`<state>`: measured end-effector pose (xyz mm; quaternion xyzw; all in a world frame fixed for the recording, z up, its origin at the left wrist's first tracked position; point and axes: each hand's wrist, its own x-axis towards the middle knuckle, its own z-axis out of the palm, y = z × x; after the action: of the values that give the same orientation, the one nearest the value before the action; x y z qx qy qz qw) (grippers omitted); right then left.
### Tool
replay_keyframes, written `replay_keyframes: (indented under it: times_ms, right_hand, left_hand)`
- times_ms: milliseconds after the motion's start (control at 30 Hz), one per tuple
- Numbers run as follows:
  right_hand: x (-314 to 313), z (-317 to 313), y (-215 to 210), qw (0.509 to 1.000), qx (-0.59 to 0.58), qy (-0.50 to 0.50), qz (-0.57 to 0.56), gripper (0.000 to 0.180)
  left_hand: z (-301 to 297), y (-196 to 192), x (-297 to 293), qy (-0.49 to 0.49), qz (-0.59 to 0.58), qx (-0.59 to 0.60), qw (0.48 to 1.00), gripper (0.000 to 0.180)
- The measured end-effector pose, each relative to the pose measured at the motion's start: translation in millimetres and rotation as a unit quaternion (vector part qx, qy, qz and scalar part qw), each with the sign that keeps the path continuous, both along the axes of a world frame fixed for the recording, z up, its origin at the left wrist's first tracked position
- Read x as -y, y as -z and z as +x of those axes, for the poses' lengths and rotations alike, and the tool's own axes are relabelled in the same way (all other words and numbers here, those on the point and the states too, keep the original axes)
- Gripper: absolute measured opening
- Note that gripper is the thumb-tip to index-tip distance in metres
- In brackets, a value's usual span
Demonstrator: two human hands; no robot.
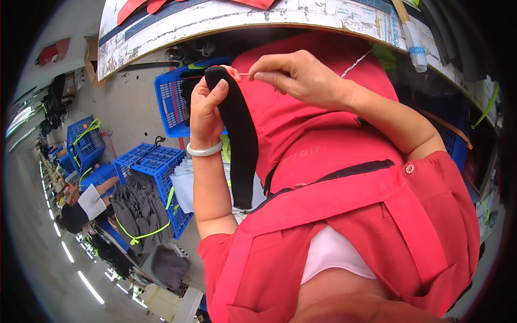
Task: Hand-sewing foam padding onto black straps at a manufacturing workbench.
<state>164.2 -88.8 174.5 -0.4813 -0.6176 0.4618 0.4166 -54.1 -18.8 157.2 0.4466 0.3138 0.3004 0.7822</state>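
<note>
Now | left hand (206, 110) grip pinching black strap (239, 140) | right hand (293, 75) pinching thread | blue crate (161, 161) holds grey pieces (141, 212)

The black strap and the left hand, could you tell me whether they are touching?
Touching. The head view shows the left hand with thumb and fingers wrapped around the top end of the black strap, with no gap; the rest of it hangs down.

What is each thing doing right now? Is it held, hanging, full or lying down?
Left hand: closed around the top of the black strap.
Right hand: fingertips pinched together at the strap's top end.
Black strap: held up, hanging down loose.
Silver bangle: on the left wrist.
Red fabric: draped under the hands.
Blue crates: standing open.
Grey pieces: stacked, tied with a yellow band.
</note>
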Motion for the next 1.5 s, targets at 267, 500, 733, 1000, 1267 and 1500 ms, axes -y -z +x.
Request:
replay_keyframes:
  times_ms: [267,500,733,1000,1267,1500]
  right_hand:
    - [1,-9,5,0.997,-0.014,0.017,0.069,0.017]
    - [9,-10,1,1.000,-0.006,0.018,-0.015,0.021]
    - [10,-12,-3,1.000,0.009,0.002,-0.016,0.019]
    - [16,-14,3,1.000,-0.013,0.003,0.015,0.016]
    - [13,-25,15,0.987,-0.153,-0.006,-0.048,0.016]
    - [19,-31,12,0.845,-0.438,-0.046,-0.305,0.022]
  left_hand:
    - [2,-4,10,-0.016,0.010,-0.010,1.000,0.028]
    - [-3,0,10,-0.010,0.021,0.009,1.000,0.029]
    - [-6,-4,17,-0.025,0.012,-0.003,1.000,0.026]
    - [-5,-5,22,-0.021,0.012,0.003,1.000,0.024]
    - [1,8,30,-0.040,0.025,0.015,0.999,0.022]
    - [4,17,38,-0.074,-0.010,0.094,0.993,0.017]
